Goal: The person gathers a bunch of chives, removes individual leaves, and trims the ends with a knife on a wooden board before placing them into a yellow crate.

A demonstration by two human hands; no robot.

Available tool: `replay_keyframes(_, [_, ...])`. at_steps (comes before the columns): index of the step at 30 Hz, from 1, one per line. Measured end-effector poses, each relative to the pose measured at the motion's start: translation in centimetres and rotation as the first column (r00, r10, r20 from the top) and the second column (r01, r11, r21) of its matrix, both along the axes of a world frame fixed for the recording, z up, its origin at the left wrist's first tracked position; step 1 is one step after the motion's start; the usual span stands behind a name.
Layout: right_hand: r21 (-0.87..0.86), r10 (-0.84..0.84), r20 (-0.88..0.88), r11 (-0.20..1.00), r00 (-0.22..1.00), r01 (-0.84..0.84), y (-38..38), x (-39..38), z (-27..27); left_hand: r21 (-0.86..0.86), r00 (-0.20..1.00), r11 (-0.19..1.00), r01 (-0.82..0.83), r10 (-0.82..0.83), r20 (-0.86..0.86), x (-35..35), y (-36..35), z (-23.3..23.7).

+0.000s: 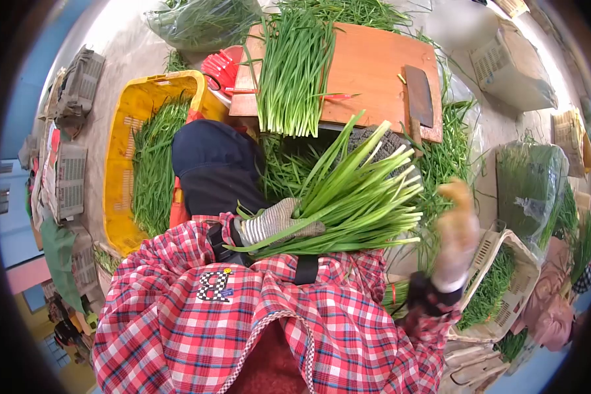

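My left hand [279,223], in a striped grey glove, is closed round a bunch of long green leafy stalks [361,197] held across my lap. Their pale cut ends point right. To the right of those ends is my right hand [458,217], raised and smeared by motion, its fingers not clear. Ahead, a second bundle of green stalks [295,72] lies on an orange-brown board [374,56], over a red tie [338,97]. A cleaver [419,98] rests at the board's right side, its handle toward me.
A yellow crate [113,190] with loose greens stands at the left. Red strips [223,67] lie in a bowl beside the board. At the right are a beige crate [499,262] and a plastic bag of greens [532,184]. Another bag [203,23] is at the top.
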State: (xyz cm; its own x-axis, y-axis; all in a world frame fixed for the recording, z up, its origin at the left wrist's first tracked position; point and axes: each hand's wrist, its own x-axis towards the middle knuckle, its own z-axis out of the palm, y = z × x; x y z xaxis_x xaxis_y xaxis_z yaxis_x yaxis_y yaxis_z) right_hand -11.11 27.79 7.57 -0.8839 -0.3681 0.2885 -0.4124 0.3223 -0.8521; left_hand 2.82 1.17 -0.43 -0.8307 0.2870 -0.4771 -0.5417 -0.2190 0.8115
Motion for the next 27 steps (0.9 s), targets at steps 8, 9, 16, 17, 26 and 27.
replay_keyframes(8, [0.696,-0.329,0.044,0.687,0.943,0.207,13.6,-4.1,-11.8,-0.024,0.998,0.999,0.027,-0.026,0.049,-0.3,-0.4,-0.1])
replay_keyframes(9, [0.576,-0.324,0.212,0.803,0.922,0.15,14.0,-3.0,-12.5,-0.055,1.0,0.998,0.019,-0.018,0.018,-0.4,-0.5,-0.1])
replay_keyframes(16, [0.239,-0.078,-0.102,0.966,0.992,0.1,1.2,0.7,-2.8,-0.084,0.999,0.995,0.044,-0.045,-0.009,-0.8,0.3,0.7])
replay_keyframes(17, [0.297,0.035,-0.23,0.954,0.973,0.036,-0.7,0.5,-1.9,-0.097,0.999,0.994,0.042,-0.044,-0.014,-0.8,0.5,0.7])
replay_keyframes(26, [0.377,0.254,-0.372,0.92,0.893,-0.105,-4.7,0.7,-3.9,0.082,0.982,0.987,-0.138,0.125,0.144,-0.1,0.5,1.0])
replay_keyframes(27, [0.379,0.218,-0.354,0.923,0.909,-0.074,-4.8,1.0,-3.9,0.113,0.981,0.982,-0.152,0.136,0.136,0.0,0.4,0.9])
